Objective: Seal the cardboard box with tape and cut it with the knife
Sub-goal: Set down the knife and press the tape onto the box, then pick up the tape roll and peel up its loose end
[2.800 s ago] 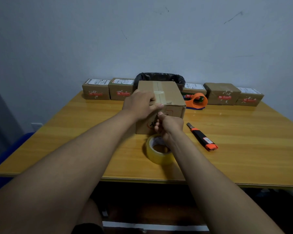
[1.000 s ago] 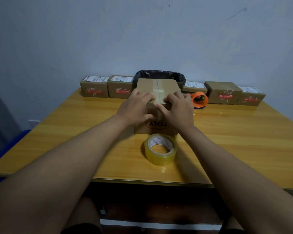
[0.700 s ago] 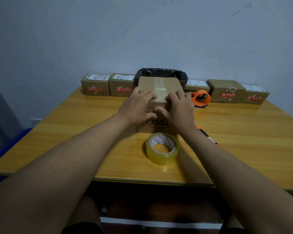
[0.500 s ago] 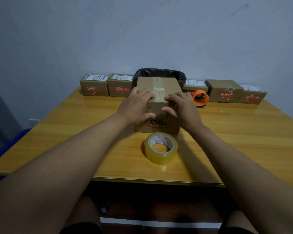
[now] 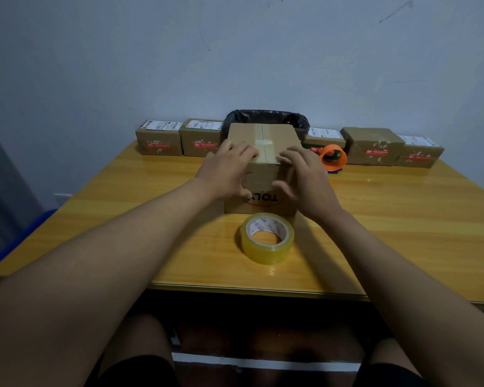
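I see the cardboard box [image 5: 263, 152] at table centre, taped along its top seam. My left hand [image 5: 227, 171] rests on its 9 o'clock edge, fingers spread; my right hand [image 5: 305, 177] hovers open at 3 o'clock. The tape roll [image 5: 267, 238] lies flat at 6 o'clock.

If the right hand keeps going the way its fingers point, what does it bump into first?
Probably the box. The right hand points forward and slightly left, with its fingers spread at the box's near top edge. Whether they already touch is hard to judge from this one view.
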